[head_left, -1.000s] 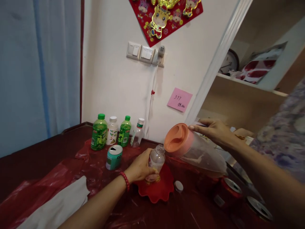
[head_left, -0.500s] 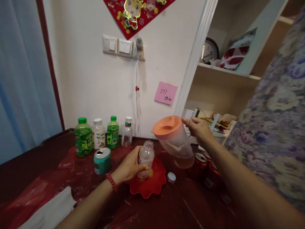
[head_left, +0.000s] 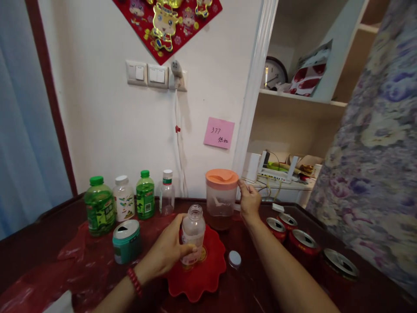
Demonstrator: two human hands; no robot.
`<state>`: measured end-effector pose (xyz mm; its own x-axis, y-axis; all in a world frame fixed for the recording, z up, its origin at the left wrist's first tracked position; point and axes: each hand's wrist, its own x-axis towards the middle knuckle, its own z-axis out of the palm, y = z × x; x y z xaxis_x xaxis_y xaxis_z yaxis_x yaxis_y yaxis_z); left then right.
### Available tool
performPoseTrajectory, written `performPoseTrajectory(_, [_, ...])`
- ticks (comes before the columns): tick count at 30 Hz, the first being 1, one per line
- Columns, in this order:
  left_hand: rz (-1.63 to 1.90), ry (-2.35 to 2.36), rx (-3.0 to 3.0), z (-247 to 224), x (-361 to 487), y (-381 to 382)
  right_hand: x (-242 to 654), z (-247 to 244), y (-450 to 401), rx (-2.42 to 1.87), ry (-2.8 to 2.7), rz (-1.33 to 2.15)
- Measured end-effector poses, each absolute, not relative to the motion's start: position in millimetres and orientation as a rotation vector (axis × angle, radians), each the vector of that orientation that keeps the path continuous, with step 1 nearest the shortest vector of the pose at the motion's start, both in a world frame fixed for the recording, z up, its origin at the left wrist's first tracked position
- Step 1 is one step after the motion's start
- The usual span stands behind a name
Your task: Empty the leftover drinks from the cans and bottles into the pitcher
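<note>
My left hand [head_left: 166, 245] is wrapped round a clear, uncapped bottle [head_left: 194, 230], upright over a red scalloped plate [head_left: 211, 278]. My right hand [head_left: 250, 201] grips the handle side of a clear pitcher [head_left: 221, 202] with an orange lid. The pitcher is upright behind the plate and to its right; a little liquid shows low inside. Whether its base touches the table I cannot tell. A white bottle cap [head_left: 234, 259] lies right of the plate.
Along the back left stand a large green bottle [head_left: 99, 208], a white-capped bottle [head_left: 124, 200], a smaller green bottle [head_left: 145, 195] and a clear bottle [head_left: 167, 195]. A teal can [head_left: 126, 243] is before them. Several opened red cans [head_left: 303, 245] stand at right.
My right hand has brought the pitcher from tilted to upright, lower and farther back. My left hand keeps its hold on the bottle. The view has shifted to the right.
</note>
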<state>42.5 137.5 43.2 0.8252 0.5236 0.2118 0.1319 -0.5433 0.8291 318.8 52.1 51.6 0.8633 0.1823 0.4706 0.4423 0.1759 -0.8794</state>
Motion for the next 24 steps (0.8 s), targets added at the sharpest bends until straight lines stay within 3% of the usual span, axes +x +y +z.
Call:
performPoseTrajectory(12, [0.553,0.482,2.085,44,44,137,322,19,65,-1.557,-0.476,-0.078])
performPoseTrajectory(24, [0.576,0.414,2.101,40,45,140,272,10,-37,-1.984,-0.940,-0.054])
